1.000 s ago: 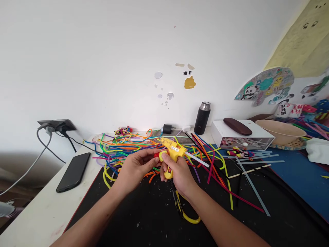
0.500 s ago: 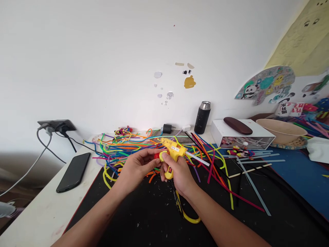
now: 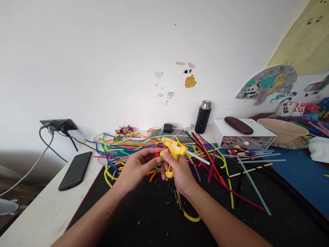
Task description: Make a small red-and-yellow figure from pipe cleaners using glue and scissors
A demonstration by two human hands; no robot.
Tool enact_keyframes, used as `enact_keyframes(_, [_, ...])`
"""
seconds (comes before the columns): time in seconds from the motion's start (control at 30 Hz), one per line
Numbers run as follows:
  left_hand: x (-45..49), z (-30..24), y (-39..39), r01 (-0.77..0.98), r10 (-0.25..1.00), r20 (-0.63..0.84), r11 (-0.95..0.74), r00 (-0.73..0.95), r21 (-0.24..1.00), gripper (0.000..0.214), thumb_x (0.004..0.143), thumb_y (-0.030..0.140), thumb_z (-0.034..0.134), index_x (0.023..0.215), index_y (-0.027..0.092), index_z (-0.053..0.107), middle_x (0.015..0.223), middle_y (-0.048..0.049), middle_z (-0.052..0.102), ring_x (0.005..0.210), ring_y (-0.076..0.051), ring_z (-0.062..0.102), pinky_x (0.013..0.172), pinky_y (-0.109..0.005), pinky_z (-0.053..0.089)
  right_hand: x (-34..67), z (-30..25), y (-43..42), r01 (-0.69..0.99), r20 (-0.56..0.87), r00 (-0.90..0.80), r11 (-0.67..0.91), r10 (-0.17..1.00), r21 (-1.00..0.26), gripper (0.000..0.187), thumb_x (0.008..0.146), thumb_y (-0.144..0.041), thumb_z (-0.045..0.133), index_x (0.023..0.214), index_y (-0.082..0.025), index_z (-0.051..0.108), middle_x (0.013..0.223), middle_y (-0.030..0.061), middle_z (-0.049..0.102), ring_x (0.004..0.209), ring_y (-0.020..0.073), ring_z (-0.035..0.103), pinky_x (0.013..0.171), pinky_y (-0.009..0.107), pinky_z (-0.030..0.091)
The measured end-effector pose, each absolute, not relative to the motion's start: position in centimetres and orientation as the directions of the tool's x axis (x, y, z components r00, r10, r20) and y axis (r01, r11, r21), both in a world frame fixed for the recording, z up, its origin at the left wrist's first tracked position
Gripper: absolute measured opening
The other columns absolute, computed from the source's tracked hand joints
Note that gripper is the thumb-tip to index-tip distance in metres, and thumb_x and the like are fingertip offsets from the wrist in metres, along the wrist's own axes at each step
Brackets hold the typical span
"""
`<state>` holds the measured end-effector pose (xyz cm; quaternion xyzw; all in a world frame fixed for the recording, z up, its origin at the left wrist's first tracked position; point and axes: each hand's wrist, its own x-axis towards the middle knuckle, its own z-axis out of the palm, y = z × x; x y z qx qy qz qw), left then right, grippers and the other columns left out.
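A yellow hot glue gun (image 3: 171,148) is gripped in my right hand (image 3: 181,173), its nozzle pointing up and to the left. A clear glue stick (image 3: 197,157) sticks out of its back end. Between the fingertips of my left hand (image 3: 137,168) is a small red and yellow piece (image 3: 161,154), seemingly wound from pipe cleaner; my fingers partly hide it. My right thumb rests against its yellow side. Both hands are close together above the black mat (image 3: 133,212).
Colourful pipe cleaners (image 3: 120,147) lie heaped behind my hands. A black phone (image 3: 75,171) lies at the left. Along the wall stand a black thermos (image 3: 203,117), a white box (image 3: 218,137) with a brown case (image 3: 238,125) on top, and a beige bowl (image 3: 282,132).
The view has shifted slightly, so the surroundings sit a little further right. Both hands keep their hold on the glue gun and the red and yellow piece.
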<state>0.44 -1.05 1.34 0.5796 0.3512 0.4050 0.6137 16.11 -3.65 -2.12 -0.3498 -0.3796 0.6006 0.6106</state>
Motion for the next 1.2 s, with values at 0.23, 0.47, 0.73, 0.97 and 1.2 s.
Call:
enact_keyframes(0.23, [0.43, 1.38, -1.09, -0.075, 0.921, 0.035, -0.007, 0.387, 0.997, 0.039, 0.079, 0.043, 0.088, 0.108, 0.018, 0.081, 0.099, -0.0080, 0.081, 0.088, -0.024, 0.076, 0.084, -0.035, 0.062, 16.10, -2.22, -3.64, -0.462, 0.043, -0.029, 0.025, 0.999, -0.886, 0.047, 0.084, -0.058, 0.076, 0.068, -0.021, 0.052, 0.045, -0.0075, 0.047, 0.035, 0.0112, 0.052, 0.036, 0.021, 0.037])
enact_keyframes(0.47, [0.35, 1.04, -0.93, -0.083, 0.927, 0.036, -0.005, 0.372, 0.997, 0.039, 0.079, 0.042, 0.088, 0.108, 0.018, 0.082, 0.100, -0.0086, 0.081, 0.087, -0.023, 0.076, 0.086, -0.034, 0.062, 16.08, -2.07, -3.56, -0.449, 0.041, -0.025, 0.026, 0.999, -0.893, 0.051, 0.082, -0.060, 0.077, 0.064, -0.020, 0.051, 0.045, -0.0069, 0.047, 0.035, 0.0103, 0.051, 0.037, 0.021, 0.038])
enact_keyframes(0.73, [0.62, 1.37, -1.18, -0.086, 0.928, 0.049, -0.019, 0.369, 0.996, 0.039, 0.077, 0.043, 0.090, 0.105, 0.017, 0.082, 0.092, -0.0087, 0.081, 0.078, -0.023, 0.075, 0.077, -0.036, 0.063, 16.08, -2.18, -3.60, -0.445, 0.038, -0.023, 0.024, 0.999, -0.895, 0.050, 0.083, -0.059, 0.076, 0.063, -0.020, 0.051, 0.045, -0.0073, 0.046, 0.035, 0.0106, 0.052, 0.038, 0.021, 0.038])
enact_keyframes(0.97, [0.86, 1.54, -1.51, -0.066, 0.918, 0.062, -0.039, 0.393, 0.997, 0.036, 0.082, 0.043, 0.085, 0.108, 0.019, 0.081, 0.086, -0.0066, 0.080, 0.076, -0.024, 0.076, 0.072, -0.036, 0.064, 16.02, -2.16, -3.65, -0.441, 0.041, -0.028, 0.024, 0.999, -0.897, 0.054, 0.084, -0.060, 0.075, 0.057, -0.020, 0.049, 0.044, -0.0066, 0.043, 0.036, 0.0104, 0.051, 0.038, 0.022, 0.037])
enact_keyframes(1.2, [1.07, 1.62, -1.69, -0.081, 0.901, 0.075, -0.044, 0.426, 0.996, 0.031, 0.087, 0.040, 0.081, 0.109, 0.019, 0.078, 0.081, -0.0050, 0.079, 0.063, -0.022, 0.075, 0.069, -0.037, 0.064, 15.98, -2.33, -3.62, -0.450, 0.036, -0.022, 0.023, 0.999, -0.893, 0.056, 0.082, -0.060, 0.076, 0.055, -0.019, 0.049, 0.045, -0.0068, 0.043, 0.035, 0.0099, 0.052, 0.037, 0.021, 0.036])
